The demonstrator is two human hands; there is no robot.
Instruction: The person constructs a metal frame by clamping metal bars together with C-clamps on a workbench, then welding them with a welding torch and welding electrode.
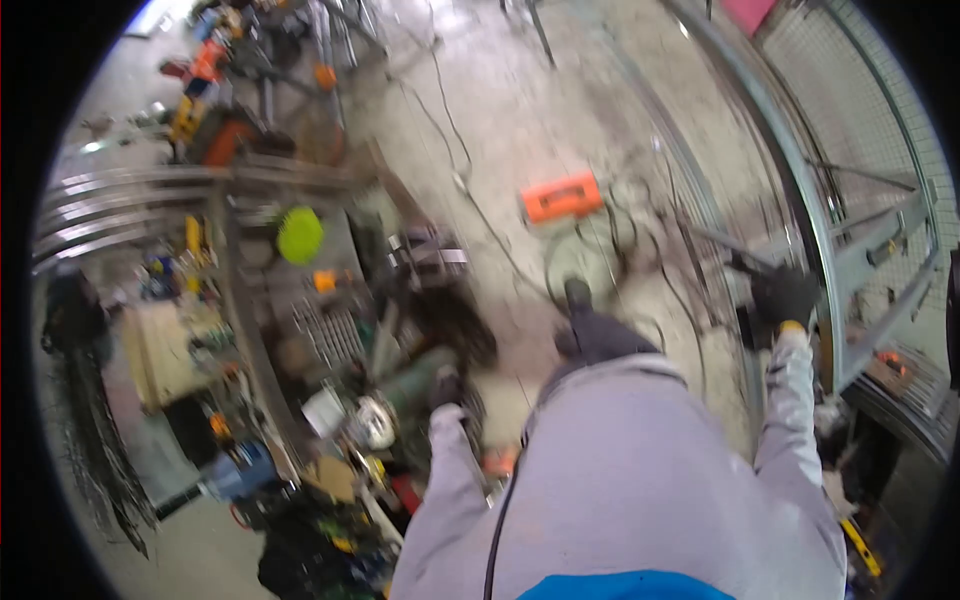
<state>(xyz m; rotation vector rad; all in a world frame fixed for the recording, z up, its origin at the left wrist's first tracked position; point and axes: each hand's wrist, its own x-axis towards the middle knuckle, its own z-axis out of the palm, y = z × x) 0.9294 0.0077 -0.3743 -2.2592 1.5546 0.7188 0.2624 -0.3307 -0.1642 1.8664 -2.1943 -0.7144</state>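
Both gloved: right hand [785, 297] seemingly clamped on metal frame [800, 190]; left hand [446, 388] beside green tool [412, 372], grip unclear.

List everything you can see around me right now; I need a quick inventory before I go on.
orange case: one, orange, on the floor ahead.
cables: several, dark, trailing across the floor.
round thing: one, yellow-green, on the left; too blurred to identify.
tool clutter: many pieces, mixed colours, lower left.
metal frame: one, grey with a mesh panel, on the right.
shoe: one, dark, on the floor at centre.
left hand: dark glove, grey sleeve, down among the tool clutter; fingers too blurred to read.
right hand: dark glove, grey sleeve, at the metal frame; grip unclear.
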